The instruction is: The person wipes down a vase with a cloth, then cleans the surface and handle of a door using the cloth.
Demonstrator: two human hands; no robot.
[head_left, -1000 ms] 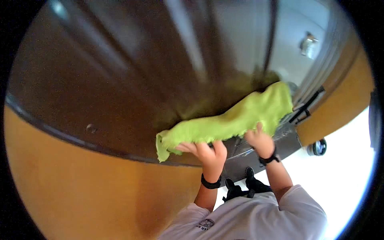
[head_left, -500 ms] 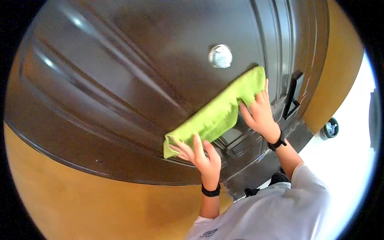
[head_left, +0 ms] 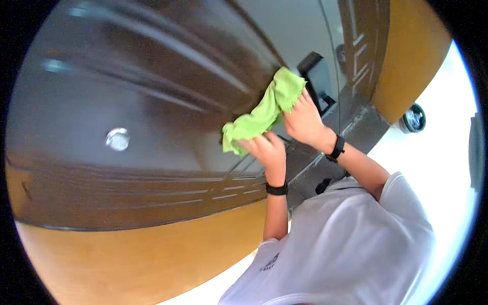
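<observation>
A green cloth (head_left: 262,114) lies bunched against a glossy dark brown door (head_left: 168,137) with long grooves. My left hand (head_left: 268,151) holds the cloth's lower left end, its fingers curled and partly hidden. At the upper right end, my right hand (head_left: 305,122) grips the cloth, with the fingertips near its edge. Just right of the cloth is a black door handle (head_left: 317,81). Each wrist has a black band.
A round silvery fitting (head_left: 118,139) is on the door at the left. Orange-brown wall (head_left: 152,259) borders the door below and at the right. On the white floor stands a dark bin (head_left: 413,119). A dark ledge (head_left: 356,132) runs along the door's foot.
Both hands have moved the cloth upward in view, and its right end now lies beside the handle. The cloth is more bunched, and the hands are closer together. The camera view has shifted.
</observation>
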